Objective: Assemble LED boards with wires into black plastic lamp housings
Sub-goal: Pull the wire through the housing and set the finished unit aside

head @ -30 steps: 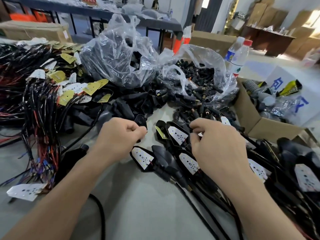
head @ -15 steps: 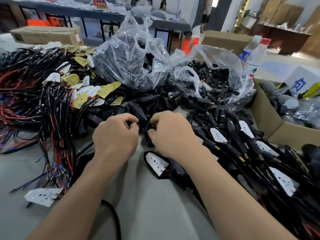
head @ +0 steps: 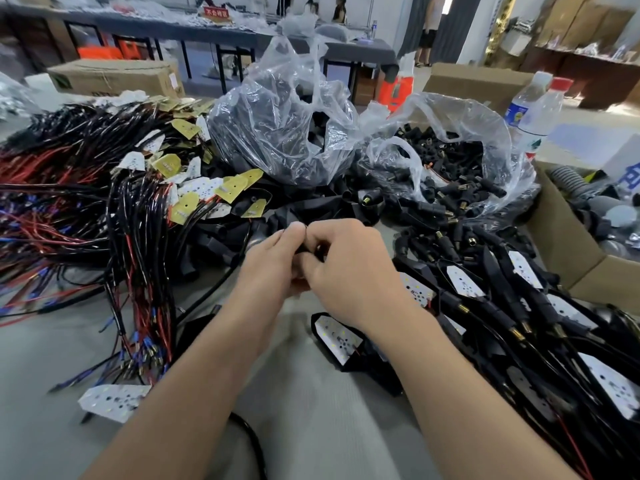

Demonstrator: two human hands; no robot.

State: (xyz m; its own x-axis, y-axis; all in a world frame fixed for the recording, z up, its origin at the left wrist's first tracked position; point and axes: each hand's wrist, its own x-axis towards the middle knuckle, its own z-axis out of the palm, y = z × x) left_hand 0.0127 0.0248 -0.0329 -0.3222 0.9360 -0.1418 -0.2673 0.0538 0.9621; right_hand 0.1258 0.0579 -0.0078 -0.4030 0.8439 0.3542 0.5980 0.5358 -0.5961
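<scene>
I pinch a small black part (head: 312, 247) between left hand (head: 272, 263) and right hand (head: 349, 271), both curled, probably steadying it for fitting

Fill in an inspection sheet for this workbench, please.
Surface: grey table, crowded at left and right.
Job's things: loose LED board at left; finished housings piled at right; bag of housings behind.
Clutter: two water bottles, open cardboard box at right.
Hands: left hand and right hand together pinch a dark part, mostly hidden.
Cables: red and black wire bundles heaped at left.
Surroundings: long tables and cartons behind.
</scene>
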